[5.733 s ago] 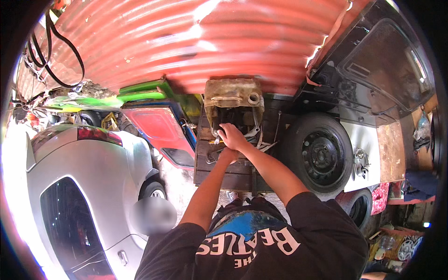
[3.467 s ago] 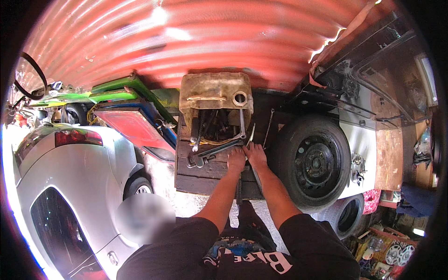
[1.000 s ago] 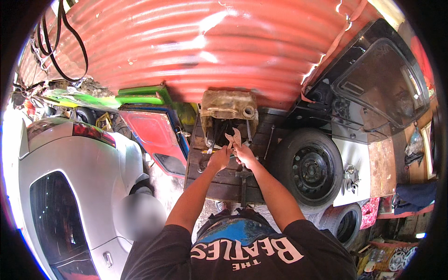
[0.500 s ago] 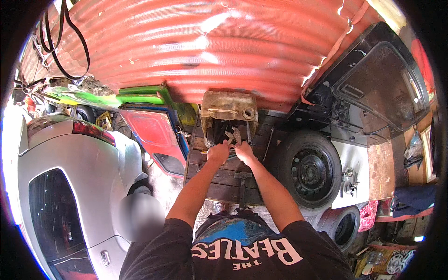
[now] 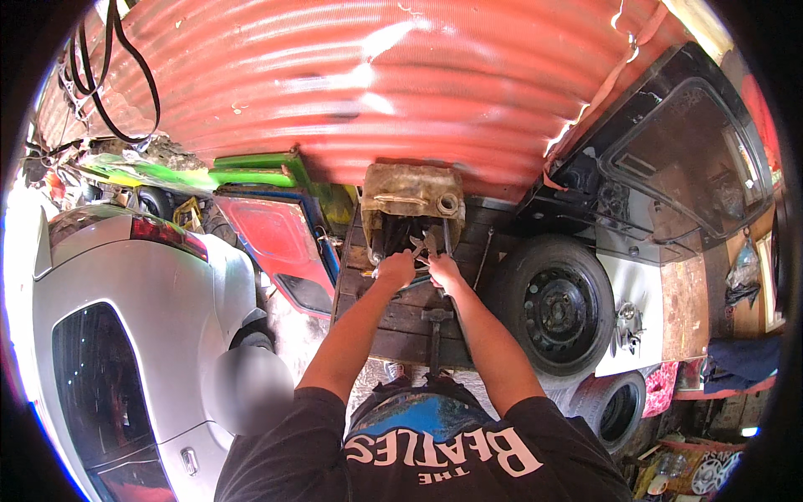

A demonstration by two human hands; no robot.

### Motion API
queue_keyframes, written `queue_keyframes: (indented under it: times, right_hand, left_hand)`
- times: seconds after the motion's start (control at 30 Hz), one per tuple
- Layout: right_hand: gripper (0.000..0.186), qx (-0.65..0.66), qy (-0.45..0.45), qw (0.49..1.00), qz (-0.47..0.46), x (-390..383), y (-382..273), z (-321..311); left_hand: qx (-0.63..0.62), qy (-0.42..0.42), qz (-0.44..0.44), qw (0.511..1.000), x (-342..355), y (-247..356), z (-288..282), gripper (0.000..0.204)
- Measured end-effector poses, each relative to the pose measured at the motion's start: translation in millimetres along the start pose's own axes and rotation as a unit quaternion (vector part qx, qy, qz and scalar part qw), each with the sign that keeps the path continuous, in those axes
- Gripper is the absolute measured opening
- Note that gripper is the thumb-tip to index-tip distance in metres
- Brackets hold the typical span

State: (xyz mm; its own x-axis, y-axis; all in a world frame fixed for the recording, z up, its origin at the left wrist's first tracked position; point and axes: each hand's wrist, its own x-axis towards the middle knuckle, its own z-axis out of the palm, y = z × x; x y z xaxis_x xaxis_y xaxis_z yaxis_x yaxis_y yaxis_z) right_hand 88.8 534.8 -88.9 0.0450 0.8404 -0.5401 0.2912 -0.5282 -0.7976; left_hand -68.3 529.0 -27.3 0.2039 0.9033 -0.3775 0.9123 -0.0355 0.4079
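Note:
My left hand (image 5: 396, 269) is closed around the handle of a metal wrench (image 5: 416, 246). My right hand (image 5: 443, 272) grips an adjustable wrench (image 5: 431, 242), its jaws pointing away from me. The two wrench heads sit side by side, very close; whether they touch I cannot tell. Just beyond them stands a grimy tan metal casing (image 5: 403, 186) with a round neck on its right and a dark hollow facing me. Both hands are over the wooden plank bench (image 5: 376, 322). A hammer (image 5: 435, 330) lies on the planks nearer to me, below my right hand.
A long thin rod (image 5: 483, 261) lies right of the casing. Beyond the bench's right edge are a wheel with tyre (image 5: 555, 305) and a black car hatch (image 5: 669, 159). Red panels (image 5: 272, 234) lean at left, near a silver car (image 5: 167, 318). Corrugated red sheeting (image 5: 335, 92) rises behind.
Both hands and their wrenches have shifted slightly to the right. The left wrist has turned a little, and the casing stays in place.

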Motion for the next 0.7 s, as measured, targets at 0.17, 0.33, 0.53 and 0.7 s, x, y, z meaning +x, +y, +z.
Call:
queue_keyframes:
  times: [0.17, 0.33, 0.53, 0.7]
  right_hand:
    - [0.034, 0.134, -0.084, 0.984, 0.080, -7, -16, 12]
    - [0.031, 0.295, -0.060, 0.948, 0.101, -7, -17, 12]
    - [0.035, 0.387, -0.137, 0.904, 0.116, -24, -55, 25]
    - [0.027, 0.386, -0.048, 0.921, -0.009, -28, -32, 42]
  left_hand:
    - [-0.055, -0.036, -0.078, 0.995, 16, -20, 5, 0.044]
    - [-0.029, -0.128, -0.017, 0.991, 42, 1, 26, 0.071]
    - [-0.458, -0.126, -0.054, 0.878, 70, -38, 51, 0.077]
    - [-0.585, -0.090, -0.152, 0.791, 46, -18, 9, 0.029]
